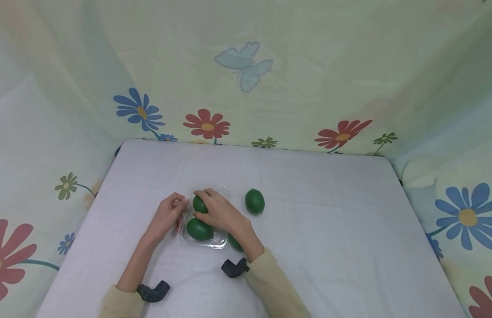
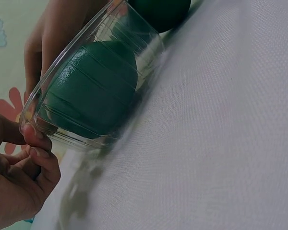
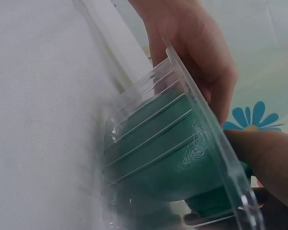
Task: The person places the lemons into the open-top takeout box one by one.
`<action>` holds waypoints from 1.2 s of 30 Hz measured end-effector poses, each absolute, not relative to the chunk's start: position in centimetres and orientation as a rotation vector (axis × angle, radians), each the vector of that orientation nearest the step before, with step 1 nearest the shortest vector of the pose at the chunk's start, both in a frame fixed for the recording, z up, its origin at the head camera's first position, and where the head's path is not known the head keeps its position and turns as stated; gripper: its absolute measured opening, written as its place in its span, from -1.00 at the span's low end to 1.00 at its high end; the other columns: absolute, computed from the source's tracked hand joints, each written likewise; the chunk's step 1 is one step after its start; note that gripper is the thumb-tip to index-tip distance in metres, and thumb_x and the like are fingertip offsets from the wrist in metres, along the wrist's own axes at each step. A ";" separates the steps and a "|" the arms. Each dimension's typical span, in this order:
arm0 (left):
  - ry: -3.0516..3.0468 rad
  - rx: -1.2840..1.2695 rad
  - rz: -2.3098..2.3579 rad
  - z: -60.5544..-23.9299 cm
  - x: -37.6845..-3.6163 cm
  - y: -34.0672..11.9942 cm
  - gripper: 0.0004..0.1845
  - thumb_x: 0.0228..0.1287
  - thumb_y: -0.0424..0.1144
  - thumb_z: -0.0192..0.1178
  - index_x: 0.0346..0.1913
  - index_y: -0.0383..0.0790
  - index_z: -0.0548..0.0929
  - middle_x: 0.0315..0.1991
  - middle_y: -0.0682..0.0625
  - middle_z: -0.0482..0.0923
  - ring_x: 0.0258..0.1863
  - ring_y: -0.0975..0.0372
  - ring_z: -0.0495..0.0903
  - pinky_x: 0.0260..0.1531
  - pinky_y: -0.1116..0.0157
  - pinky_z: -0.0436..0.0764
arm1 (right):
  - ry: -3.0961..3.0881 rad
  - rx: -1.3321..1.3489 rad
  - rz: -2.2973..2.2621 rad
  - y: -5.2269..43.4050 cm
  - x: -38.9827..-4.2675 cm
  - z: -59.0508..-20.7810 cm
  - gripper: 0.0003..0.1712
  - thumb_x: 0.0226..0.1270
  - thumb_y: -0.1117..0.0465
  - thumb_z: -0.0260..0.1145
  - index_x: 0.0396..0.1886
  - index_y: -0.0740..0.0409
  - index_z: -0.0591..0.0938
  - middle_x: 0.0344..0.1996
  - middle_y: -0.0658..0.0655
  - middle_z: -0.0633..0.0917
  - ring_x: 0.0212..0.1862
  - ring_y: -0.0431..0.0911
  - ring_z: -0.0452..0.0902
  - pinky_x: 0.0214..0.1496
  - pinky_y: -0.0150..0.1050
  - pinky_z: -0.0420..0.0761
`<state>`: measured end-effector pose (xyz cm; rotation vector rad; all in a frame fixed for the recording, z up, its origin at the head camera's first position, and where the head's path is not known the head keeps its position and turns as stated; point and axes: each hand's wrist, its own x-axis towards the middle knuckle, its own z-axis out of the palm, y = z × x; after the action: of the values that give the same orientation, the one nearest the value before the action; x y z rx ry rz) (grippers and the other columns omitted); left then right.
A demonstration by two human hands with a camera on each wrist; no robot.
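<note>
A clear plastic tray [image 1: 217, 245] stands on the table, left of its middle. My left hand [image 1: 166, 215] pinches the tray's left rim between thumb and fingers, as the left wrist view shows. Over the tray, my right hand [image 1: 222, 213] grips a green lime [image 1: 199, 204] in the tray's far part, its fingers partly covering the fruit. Another lime [image 1: 199, 229] lies in the near part, seen through the ribbed wall in both wrist views. Outside, a lime [image 1: 234, 243] sits against the tray's right side, partly hidden by my right wrist. One more lime [image 1: 254, 201] rests farther right.
A white cloth covers the table [image 1: 329, 229]. Behind it and at both sides hangs a curtain [image 1: 293, 97] printed with flowers and a butterfly. Dark wrist mounts [image 1: 154, 291] sit at both sleeves.
</note>
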<state>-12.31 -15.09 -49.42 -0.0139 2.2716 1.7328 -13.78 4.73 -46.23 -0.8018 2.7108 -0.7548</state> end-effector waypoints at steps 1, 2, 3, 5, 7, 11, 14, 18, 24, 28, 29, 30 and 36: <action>2.271 -0.011 1.734 -49.5 -12.3 -15.1 -0.69 0.61 -0.17 0.03 0.07 -0.43 0.43 -0.63 0.02 0.44 -0.81 0.21 0.41 -0.74 0.27 0.43 | 2.708 -0.791 -0.758 4.7 -13.8 -46.3 -0.32 0.49 -0.01 0.34 0.51 0.06 0.40 0.36 0.20 0.52 0.25 -0.01 0.58 0.25 -0.14 0.64; 2.268 -0.009 1.738 -49.5 -12.3 -15.1 -0.68 0.62 -0.17 0.04 0.07 -0.43 0.42 -0.63 0.01 0.44 -0.81 0.20 0.41 -0.74 0.27 0.43 | 2.706 -0.781 -0.760 4.6 -13.9 -46.3 -0.32 0.49 -0.02 0.34 0.50 0.05 0.41 0.36 0.20 0.52 0.25 -0.01 0.58 0.25 -0.14 0.64; 2.267 -0.009 1.740 -49.5 -12.3 -15.1 -0.68 0.62 -0.16 0.03 0.07 -0.43 0.42 -0.64 0.01 0.44 -0.81 0.20 0.41 -0.74 0.27 0.43 | 2.705 -0.773 -0.763 4.5 -14.0 -46.4 -0.32 0.49 -0.02 0.34 0.50 0.05 0.41 0.35 0.20 0.53 0.25 -0.01 0.58 0.26 -0.13 0.63; 2.264 -0.012 1.745 -49.4 -12.3 -15.1 -0.68 0.62 -0.16 0.04 0.06 -0.42 0.43 -0.64 0.01 0.44 -0.81 0.20 0.41 -0.74 0.28 0.43 | 2.699 -0.759 -0.776 4.4 -14.1 -46.5 -0.32 0.48 -0.03 0.34 0.49 0.06 0.42 0.34 0.20 0.53 0.24 -0.02 0.58 0.26 -0.14 0.63; 2.258 -0.015 1.753 -49.3 -12.3 -15.1 -0.69 0.61 -0.17 0.04 0.05 -0.42 0.43 -0.63 -0.01 0.44 -0.81 0.20 0.41 -0.74 0.28 0.42 | 2.695 -0.755 -0.781 4.3 -14.2 -46.6 -0.32 0.48 -0.04 0.34 0.49 0.07 0.42 0.34 0.20 0.54 0.25 -0.01 0.59 0.27 -0.13 0.63; 2.261 -0.005 1.751 -49.4 -12.3 -15.1 -0.69 0.62 -0.18 0.03 0.07 -0.43 0.43 -0.63 -0.01 0.45 -0.81 0.20 0.41 -0.74 0.28 0.43 | 2.689 -0.748 -0.788 4.2 -14.2 -46.8 -0.31 0.49 -0.07 0.33 0.49 0.07 0.42 0.35 0.22 0.53 0.30 0.02 0.56 0.29 -0.11 0.61; 2.267 0.006 1.743 -49.5 -12.3 -15.1 -0.69 0.62 -0.18 0.02 0.08 -0.43 0.42 -0.64 0.00 0.46 -0.81 0.20 0.42 -0.73 0.28 0.43 | 2.685 -0.745 -0.788 4.2 -14.2 -46.9 -0.30 0.50 -0.09 0.31 0.50 0.07 0.41 0.38 0.23 0.51 0.34 0.04 0.53 0.32 -0.09 0.60; 2.261 0.000 1.753 -49.4 -12.2 -15.1 -0.71 0.61 -0.20 0.02 0.06 -0.43 0.43 -0.63 0.00 0.46 -0.80 0.20 0.42 -0.73 0.30 0.42 | 2.690 -0.757 -0.787 4.3 -14.1 -46.8 -0.30 0.51 -0.10 0.30 0.51 0.07 0.40 0.38 0.23 0.51 0.34 0.04 0.54 0.33 -0.09 0.59; 2.252 -0.011 1.758 -49.4 -12.2 -15.1 -0.71 0.61 -0.20 0.04 0.04 -0.44 0.43 -0.61 -0.02 0.46 -0.81 0.21 0.42 -0.73 0.31 0.42 | 2.706 -0.760 -0.782 4.4 -14.0 -46.8 -0.31 0.49 -0.10 0.32 0.49 0.05 0.43 0.37 0.20 0.53 0.31 0.00 0.56 0.31 -0.12 0.61; 2.258 -0.004 1.753 -49.4 -12.3 -15.1 -0.71 0.61 -0.19 0.05 0.03 -0.43 0.44 -0.62 -0.01 0.46 -0.80 0.21 0.42 -0.73 0.30 0.43 | 2.713 -0.759 -0.785 4.6 -14.0 -46.8 -0.31 0.48 -0.11 0.33 0.49 0.03 0.43 0.37 0.18 0.53 0.31 -0.01 0.56 0.31 -0.13 0.60; 2.259 -0.003 1.751 -49.5 -12.3 -15.1 -0.71 0.61 -0.18 0.05 0.03 -0.43 0.44 -0.63 -0.01 0.46 -0.80 0.20 0.42 -0.73 0.30 0.43 | 2.716 -0.759 -0.785 4.7 -14.0 -46.8 -0.31 0.48 -0.11 0.33 0.49 0.02 0.43 0.36 0.18 0.53 0.31 -0.01 0.56 0.31 -0.13 0.61; 2.262 -0.006 1.748 -49.5 -12.3 -15.1 -0.71 0.61 -0.18 0.05 0.02 -0.42 0.44 -0.63 -0.01 0.46 -0.80 0.20 0.43 -0.72 0.30 0.43 | 2.717 -0.760 -0.786 4.8 -13.9 -46.8 -0.31 0.48 -0.11 0.33 0.49 0.02 0.43 0.36 0.18 0.53 0.30 0.00 0.56 0.31 -0.12 0.61; 2.260 -0.006 1.743 -49.4 -12.3 -15.2 -0.71 0.61 -0.18 0.05 0.03 -0.42 0.44 -0.64 -0.01 0.45 -0.80 0.20 0.43 -0.72 0.30 0.44 | 2.729 -0.787 -0.792 5.6 -13.7 -46.4 -0.33 0.48 -0.11 0.33 0.47 0.00 0.45 0.37 0.18 0.52 0.31 0.03 0.56 0.30 -0.08 0.61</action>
<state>-12.32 -15.19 -49.43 -0.0057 2.2598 1.7426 -13.67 5.57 -46.35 -0.7868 2.7291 -0.7924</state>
